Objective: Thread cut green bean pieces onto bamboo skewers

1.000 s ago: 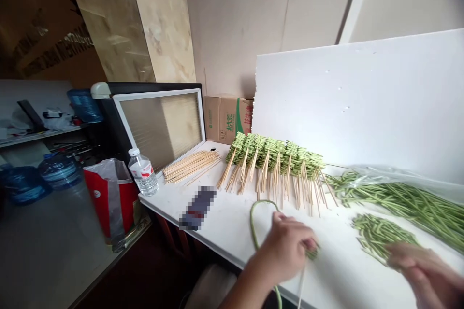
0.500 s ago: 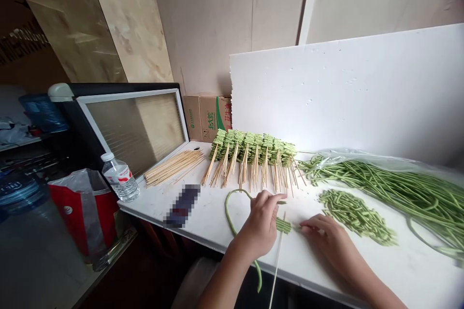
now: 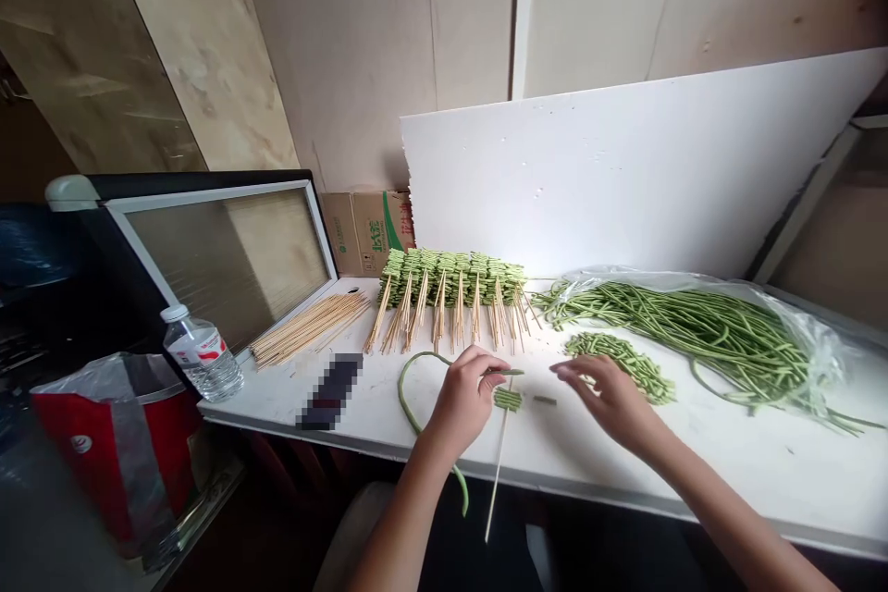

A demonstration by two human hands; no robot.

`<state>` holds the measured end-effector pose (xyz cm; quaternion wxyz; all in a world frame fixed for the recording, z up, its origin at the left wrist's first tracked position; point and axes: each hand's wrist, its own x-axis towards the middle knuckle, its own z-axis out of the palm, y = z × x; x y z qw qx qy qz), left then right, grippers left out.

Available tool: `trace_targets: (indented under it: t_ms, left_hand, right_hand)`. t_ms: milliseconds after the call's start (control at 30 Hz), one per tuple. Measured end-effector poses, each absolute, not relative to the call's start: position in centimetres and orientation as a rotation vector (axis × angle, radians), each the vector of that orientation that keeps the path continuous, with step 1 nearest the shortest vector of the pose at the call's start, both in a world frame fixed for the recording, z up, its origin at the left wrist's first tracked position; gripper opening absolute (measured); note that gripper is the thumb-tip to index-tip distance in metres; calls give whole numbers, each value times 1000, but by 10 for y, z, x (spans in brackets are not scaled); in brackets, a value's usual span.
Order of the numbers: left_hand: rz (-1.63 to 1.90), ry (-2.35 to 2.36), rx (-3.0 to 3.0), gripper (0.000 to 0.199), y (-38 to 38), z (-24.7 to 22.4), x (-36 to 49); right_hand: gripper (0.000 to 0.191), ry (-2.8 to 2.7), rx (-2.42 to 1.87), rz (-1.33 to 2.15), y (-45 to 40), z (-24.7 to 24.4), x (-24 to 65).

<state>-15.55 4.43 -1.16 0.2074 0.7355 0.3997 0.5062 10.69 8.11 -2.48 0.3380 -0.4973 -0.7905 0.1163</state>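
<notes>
My left hand (image 3: 470, 396) is closed on a long green bean (image 3: 409, 388). One end of the bean pokes out past the fingertips, while the rest loops left and hangs over the table edge. Just below those fingertips, a bamboo skewer (image 3: 498, 467) carries a short row of cut bean pieces (image 3: 508, 400), its bare end jutting past the edge. My right hand (image 3: 605, 388) hovers to the right with fingers apart and nothing visible in them. Between the hands, a single cut bean piece (image 3: 545, 400) lies on the table. A pile of cut pieces (image 3: 624, 361) sits behind my right hand.
Stacked bean skewers (image 3: 450, 282) stand at the back, sticks towards me. Loose bamboo skewers (image 3: 309, 326), a water bottle (image 3: 203, 353) and a pixelated dark object (image 3: 331, 391) are left. Long beans (image 3: 680, 324) in clear plastic lie right. A white board (image 3: 589, 176) leans behind.
My right hand has lifted off the table, its fingers opening; the bean piece at its fingertips now lies there alone. My left hand still holds the long bean. The view has turned right.
</notes>
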Motion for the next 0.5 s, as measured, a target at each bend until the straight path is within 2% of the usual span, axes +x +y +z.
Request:
trace_targets:
  t_ms: [167,367,500]
  left_hand:
    - [1375,1154,2094,18,30,-7,-154]
    - [1283,1175,2149,19,20,-5,-149]
    - [1307,1158,2179,20,20,-6,-145]
  right_hand:
    - [26,-2276,-1301,37,73,-49,93]
    - [22,-2222,-1513,-218,81,-56,111]
    - [13,-2216,-1609,-178,83,-48,133]
